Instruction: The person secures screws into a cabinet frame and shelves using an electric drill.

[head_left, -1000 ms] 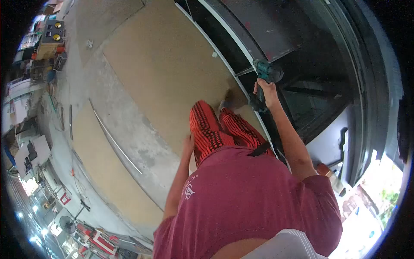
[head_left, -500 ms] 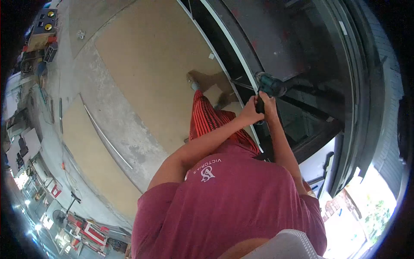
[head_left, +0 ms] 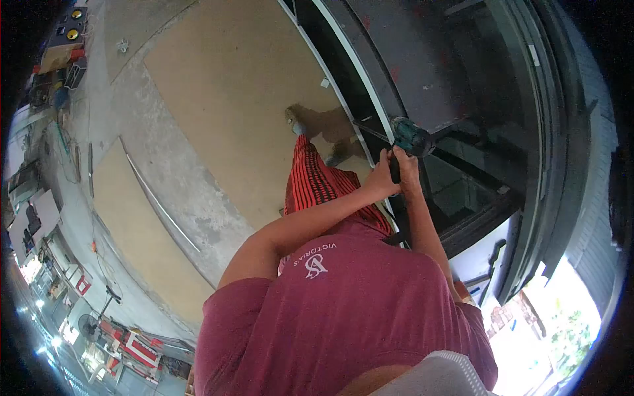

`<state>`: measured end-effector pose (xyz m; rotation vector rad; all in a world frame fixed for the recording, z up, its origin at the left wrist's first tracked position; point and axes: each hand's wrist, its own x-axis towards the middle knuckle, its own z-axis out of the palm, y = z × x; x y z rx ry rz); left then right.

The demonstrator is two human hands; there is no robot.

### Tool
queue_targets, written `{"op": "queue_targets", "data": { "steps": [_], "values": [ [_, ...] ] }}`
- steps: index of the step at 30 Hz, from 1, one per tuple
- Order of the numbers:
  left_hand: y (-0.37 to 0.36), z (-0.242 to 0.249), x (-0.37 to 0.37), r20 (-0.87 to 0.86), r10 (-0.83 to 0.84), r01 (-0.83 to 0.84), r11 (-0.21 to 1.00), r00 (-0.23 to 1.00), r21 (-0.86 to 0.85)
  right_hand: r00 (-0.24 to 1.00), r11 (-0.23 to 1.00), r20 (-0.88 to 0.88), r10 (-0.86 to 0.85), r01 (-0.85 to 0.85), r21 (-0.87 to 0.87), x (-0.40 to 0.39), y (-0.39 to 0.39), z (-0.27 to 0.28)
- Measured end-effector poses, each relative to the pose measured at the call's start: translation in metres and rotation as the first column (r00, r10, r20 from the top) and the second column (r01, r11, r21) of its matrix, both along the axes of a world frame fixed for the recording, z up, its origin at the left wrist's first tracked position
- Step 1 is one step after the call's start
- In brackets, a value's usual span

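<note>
A teal and black cordless drill is held in front of me, against the dark frame with the pale edge strip. My right hand is closed around the upper part of its black handle, just below the body. Pressed in beside it, my left hand is closed on the same handle from the left. The drill's tip is not clear against the dark surface behind it.
Large glossy dark panels in black frames stand to the right. Tan sheets lie on the concrete floor at left, with a long thin strip on one. Tools and a fan stand at the far left.
The view has shifted slightly. Both hands stay on the drill's handle, and the drill remains at nearly the same spot by the frame, its body tilted a little differently.
</note>
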<state>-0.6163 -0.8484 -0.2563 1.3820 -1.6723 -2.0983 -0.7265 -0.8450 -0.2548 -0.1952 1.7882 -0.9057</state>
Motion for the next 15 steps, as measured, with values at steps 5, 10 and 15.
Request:
{"op": "queue_targets", "data": {
  "steps": [5,10,15],
  "values": [
    [-0.003,0.012,0.001,0.04,0.016,-0.019,0.998,0.999,0.066,0.999,1.0,-0.042,0.012,-0.012,-0.011,0.003,-0.009,0.01],
    [0.006,-0.002,-0.005,-0.023,0.095,-0.095,0.995,0.995,-0.011,0.972,0.978,-0.131,0.196,-0.203,-0.042,-0.01,-0.008,-0.012],
    [-0.002,0.006,0.003,-0.048,0.105,-0.106,0.994,0.993,-0.023,0.99,0.991,-0.051,0.135,-0.133,0.026,0.004,-0.014,0.011]
  ]
}}
